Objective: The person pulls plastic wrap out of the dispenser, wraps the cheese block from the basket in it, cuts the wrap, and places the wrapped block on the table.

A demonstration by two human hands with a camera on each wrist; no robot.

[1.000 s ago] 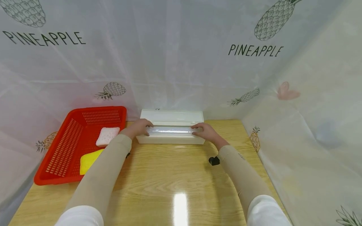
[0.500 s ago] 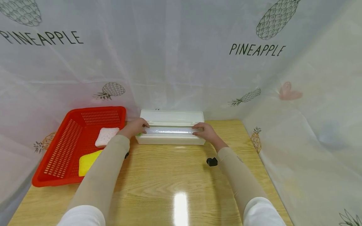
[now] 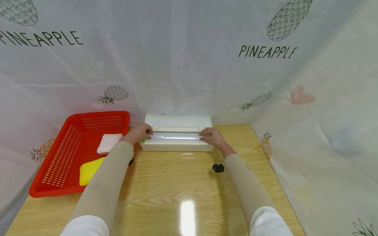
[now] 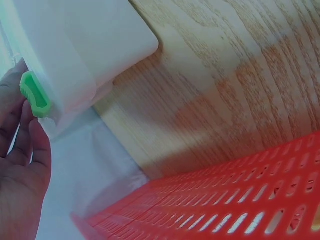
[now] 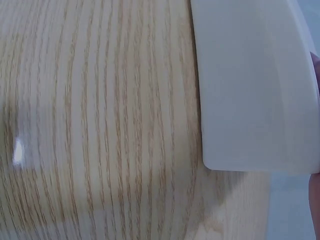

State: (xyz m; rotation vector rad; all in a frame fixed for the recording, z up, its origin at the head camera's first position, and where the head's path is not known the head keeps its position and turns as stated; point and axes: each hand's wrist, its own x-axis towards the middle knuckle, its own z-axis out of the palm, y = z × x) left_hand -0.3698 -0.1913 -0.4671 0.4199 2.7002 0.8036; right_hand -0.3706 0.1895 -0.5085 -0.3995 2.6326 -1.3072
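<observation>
A long white cling film dispenser box (image 3: pixel 177 146) stands at the table's back edge, its lid (image 3: pixel 177 121) raised. Inside lies a clear, shiny roll of cling film (image 3: pixel 175 137). My left hand (image 3: pixel 140 133) has its thumb and fingers curled about the roll's left end. Beside those fingers, a green slider (image 4: pixel 36 95) shows on the box's end in the left wrist view. At the other end, my right hand (image 3: pixel 215 137) holds the roll between thumb and fingers. Only the edge of that hand appears in the right wrist view, beyond the white box wall (image 5: pixel 250 100).
A red plastic basket (image 3: pixel 54 160) stands to the left, holding a pale speckled bread-shaped sponge (image 3: pixel 108 143) and a yellow piece (image 3: pixel 90 171). Behind the wooden table (image 3: pixel 177 183) hangs a pineapple-printed curtain (image 3: pixel 189 65). Black wrist camera parts (image 3: pixel 218 168) show under the right forearm.
My left hand has slid left along the roll to the box's end, and the green slider has come into view. The right hand has stayed at the right end.
</observation>
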